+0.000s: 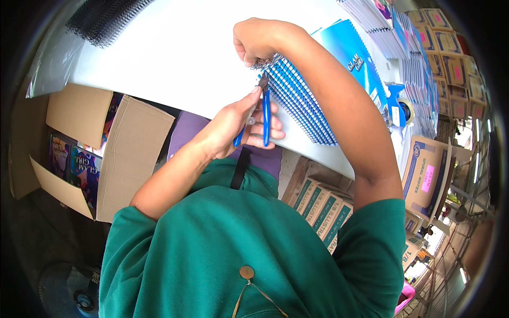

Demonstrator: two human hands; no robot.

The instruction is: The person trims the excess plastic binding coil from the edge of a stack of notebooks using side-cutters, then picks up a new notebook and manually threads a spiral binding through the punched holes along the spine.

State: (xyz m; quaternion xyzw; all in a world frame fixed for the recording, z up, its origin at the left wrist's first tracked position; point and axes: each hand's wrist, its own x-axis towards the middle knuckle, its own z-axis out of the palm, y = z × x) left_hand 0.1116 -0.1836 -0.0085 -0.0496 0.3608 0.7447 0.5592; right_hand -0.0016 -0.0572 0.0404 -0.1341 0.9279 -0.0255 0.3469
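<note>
My left hand (228,127) holds a pair of blue-handled cutting pliers (266,119), with the handles spread apart among its fingers. The dark jaws meet the near left corner of a stack of spiral notebooks (305,100), where the bound edges lie in rows facing me. Reaching over the stack, my right hand (260,40) is curled closed at that same corner. Dark spiral coils (265,62) stick out below its fingers, and the fingertips are partly hidden. The top notebook has a bright blue cover (339,45).
More black spiral coils (106,21) lie at the far left of the white table (175,58). A blue tape dispenser (396,106) and notebook stacks (389,40) stand right. An open carton (132,153) of notebooks sits left; boxes (321,209) are under the table.
</note>
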